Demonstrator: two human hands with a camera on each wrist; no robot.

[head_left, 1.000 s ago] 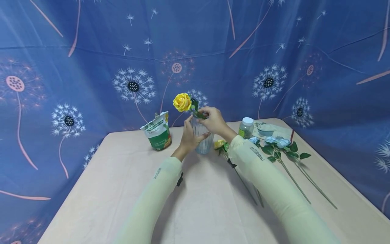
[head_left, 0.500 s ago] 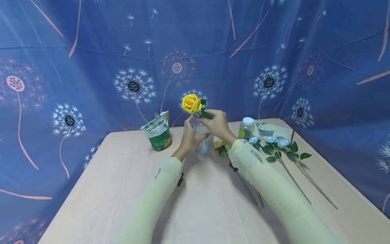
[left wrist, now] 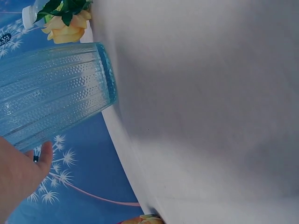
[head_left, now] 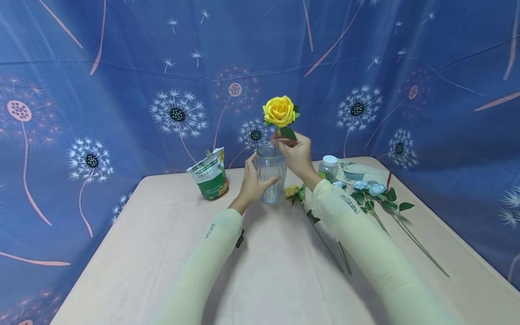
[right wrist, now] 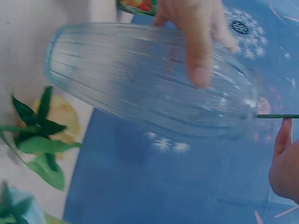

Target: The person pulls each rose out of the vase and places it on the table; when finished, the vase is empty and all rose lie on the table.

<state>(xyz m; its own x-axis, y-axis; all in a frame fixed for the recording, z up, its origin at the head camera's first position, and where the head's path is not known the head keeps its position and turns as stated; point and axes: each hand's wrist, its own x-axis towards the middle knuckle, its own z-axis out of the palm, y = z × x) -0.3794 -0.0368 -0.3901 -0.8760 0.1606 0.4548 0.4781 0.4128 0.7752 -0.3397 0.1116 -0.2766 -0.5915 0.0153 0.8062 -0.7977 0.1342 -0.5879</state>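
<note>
A clear ribbed glass vase (head_left: pixel 273 174) stands upright on the table, and my left hand (head_left: pixel 253 183) grips its left side with the thumb across the front. In the right wrist view, that left thumb lies along the vase wall (right wrist: pixel 121 70). Above and right of the vase mouth, my right hand (head_left: pixel 298 151) pinches the stem of a yellow rose (head_left: pixel 279 111) just under its leaves. The green stem (right wrist: pixel 275 116) runs down to the vase rim in the right wrist view; its lower end is hard to see there. The left wrist view shows the vase's base (left wrist: pixel 106 74) on the table.
Another yellow rose (head_left: pixel 291 191) lies right of the vase. Light blue roses (head_left: pixel 367 188) lie farther right, stems toward the front. A white-lidded jar (head_left: pixel 328 168) and pale folded fabric (head_left: pixel 371 171) sit behind them. A green-and-white pouch (head_left: pixel 211 178) stands at the left.
The yellow rose has risen and shifted right above the vase, moving with my right hand, which has left the vase mouth. My left hand keeps its grip on the vase.
</note>
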